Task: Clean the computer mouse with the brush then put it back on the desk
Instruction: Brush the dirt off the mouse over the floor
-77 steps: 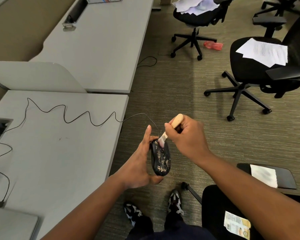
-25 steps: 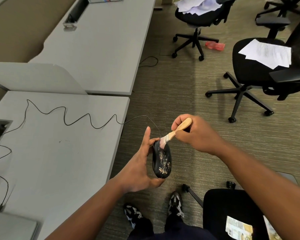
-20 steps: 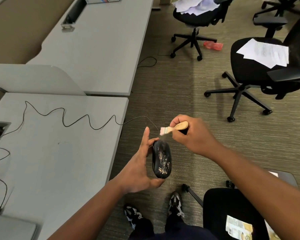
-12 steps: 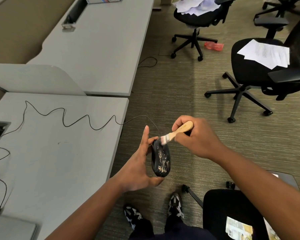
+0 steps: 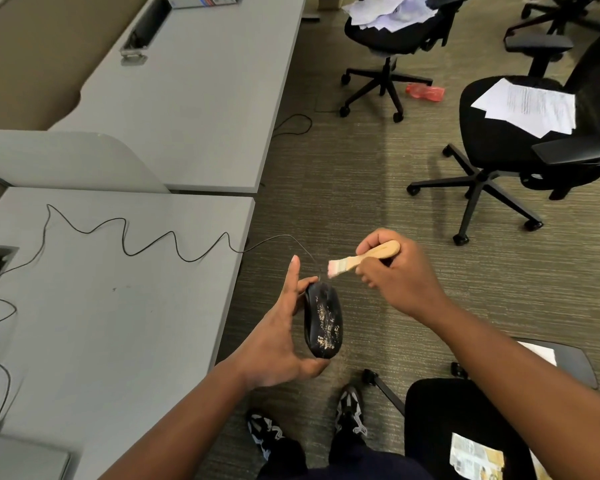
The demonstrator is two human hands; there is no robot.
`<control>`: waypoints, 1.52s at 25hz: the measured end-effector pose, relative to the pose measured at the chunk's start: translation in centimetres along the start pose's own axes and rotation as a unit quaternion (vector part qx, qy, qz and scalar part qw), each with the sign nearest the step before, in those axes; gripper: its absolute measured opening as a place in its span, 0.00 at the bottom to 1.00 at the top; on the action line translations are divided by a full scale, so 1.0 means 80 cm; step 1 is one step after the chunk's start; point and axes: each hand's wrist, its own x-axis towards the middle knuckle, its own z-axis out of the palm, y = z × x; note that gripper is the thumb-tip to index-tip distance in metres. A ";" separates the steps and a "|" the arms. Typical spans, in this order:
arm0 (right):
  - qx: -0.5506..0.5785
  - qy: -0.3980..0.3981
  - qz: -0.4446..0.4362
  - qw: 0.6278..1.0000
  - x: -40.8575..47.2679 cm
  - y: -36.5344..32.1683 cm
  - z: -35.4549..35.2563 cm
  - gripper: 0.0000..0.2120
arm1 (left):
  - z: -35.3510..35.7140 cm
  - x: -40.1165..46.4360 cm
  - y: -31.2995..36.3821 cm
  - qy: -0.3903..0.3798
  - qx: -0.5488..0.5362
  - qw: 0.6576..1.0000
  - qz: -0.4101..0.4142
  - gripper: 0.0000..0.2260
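The left hand (image 5: 278, 344) holds the black computer mouse (image 5: 322, 322) out over the carpet, just off the edge of the grey worktop (image 5: 118, 306), thumb under its near end and fingers curled behind its far end, the index finger pointing straight up. Pale specks cover the mouse's upper face. Its thin cable (image 5: 146, 240) snakes back across the worktop. The right hand (image 5: 399, 275) grips the wooden handle of a small brush (image 5: 364, 258), whose pale bristles hang just above the mouse's far end, not touching it. A black office chair (image 5: 520, 140) with loose papers (image 5: 530, 105) on its seat stands well apart.
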 end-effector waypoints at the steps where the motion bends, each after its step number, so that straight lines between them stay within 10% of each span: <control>1: 0.017 -0.004 0.014 1.000 0.000 -0.002 -0.004 0.06 | 0.000 0.000 0.000 0.001 0.001 1.000 0.002 0.69; 21: 0.135 -0.104 0.082 0.982 -0.008 -0.007 0.002 0.04 | 0.010 -0.001 0.005 0.004 -0.011 1.000 0.000 0.68; 38: 0.062 0.010 -0.002 0.998 -0.010 0.008 0.007 0.05 | 0.019 -0.001 0.003 0.006 -0.043 0.999 -0.015 0.69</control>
